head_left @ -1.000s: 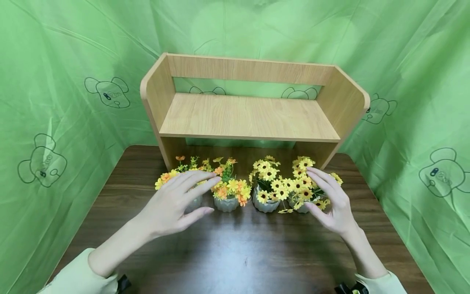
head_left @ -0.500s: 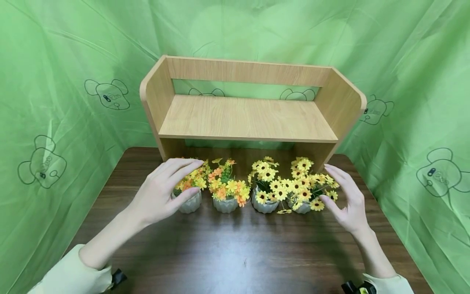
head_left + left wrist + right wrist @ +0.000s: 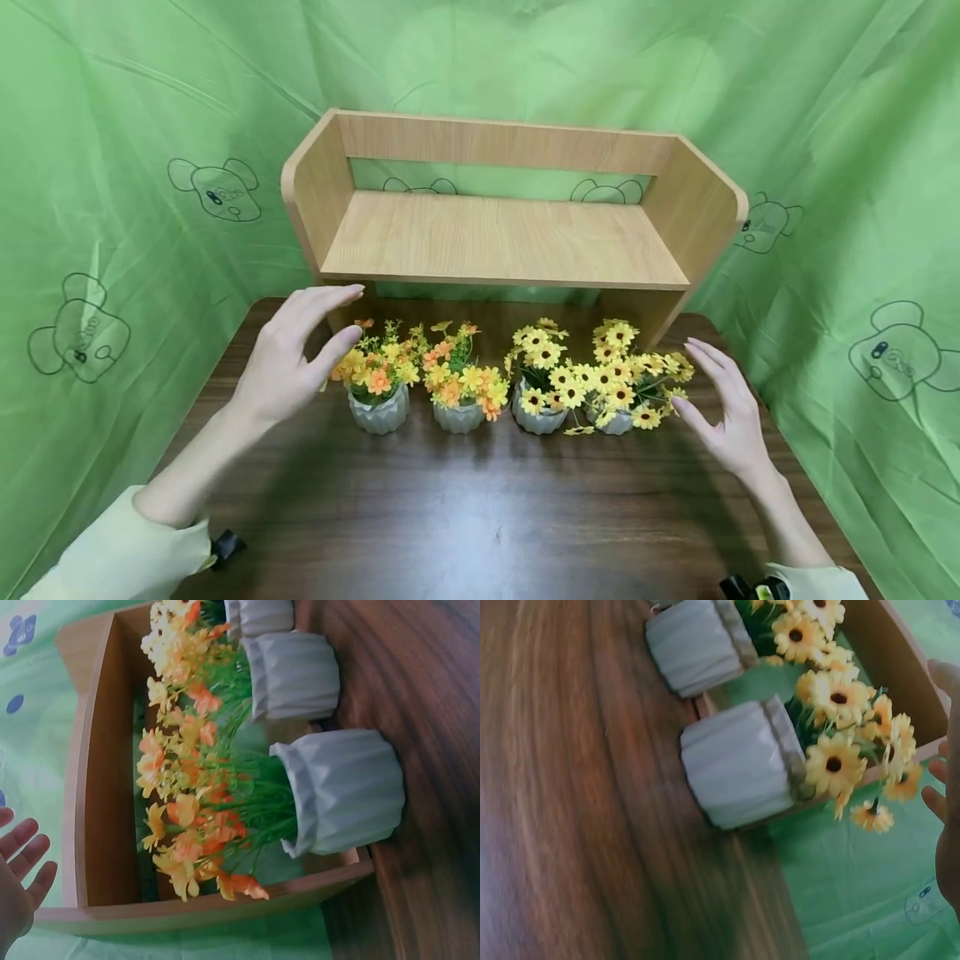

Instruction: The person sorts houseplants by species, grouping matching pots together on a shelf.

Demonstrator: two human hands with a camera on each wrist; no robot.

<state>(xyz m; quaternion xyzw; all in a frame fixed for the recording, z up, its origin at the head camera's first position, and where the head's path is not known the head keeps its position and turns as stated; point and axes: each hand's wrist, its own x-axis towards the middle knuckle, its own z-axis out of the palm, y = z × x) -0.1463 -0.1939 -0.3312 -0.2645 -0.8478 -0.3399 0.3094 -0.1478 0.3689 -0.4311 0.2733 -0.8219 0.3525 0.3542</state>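
Note:
Several small pots of artificial flowers stand in a row on the dark wooden table [image 3: 480, 508]. At the left end, a pot [image 3: 380, 414] holds orange and yellow flowers [image 3: 191, 832]; beside it is a similar pot [image 3: 459, 417]. Further right, a pot [image 3: 538, 419] and the end pot [image 3: 739, 765] carry yellow daisies [image 3: 834, 761] with dark centres. My left hand [image 3: 281, 358] is raised just left of the row, fingers extended and holding nothing. To the right of the end daisies, my right hand [image 3: 727, 417] hovers with fingers spread, apart from them.
Behind the pots stands a light wooden shelf [image 3: 502, 237] with raised sides and a back rail. Green fabric [image 3: 112, 208] with printed bear heads surrounds the table at the back and sides.
My left hand has moved left and up, away from the orange flowers, uncovering the leftmost pot. My right hand has shifted right, away from the daisies. The pots stay in place.

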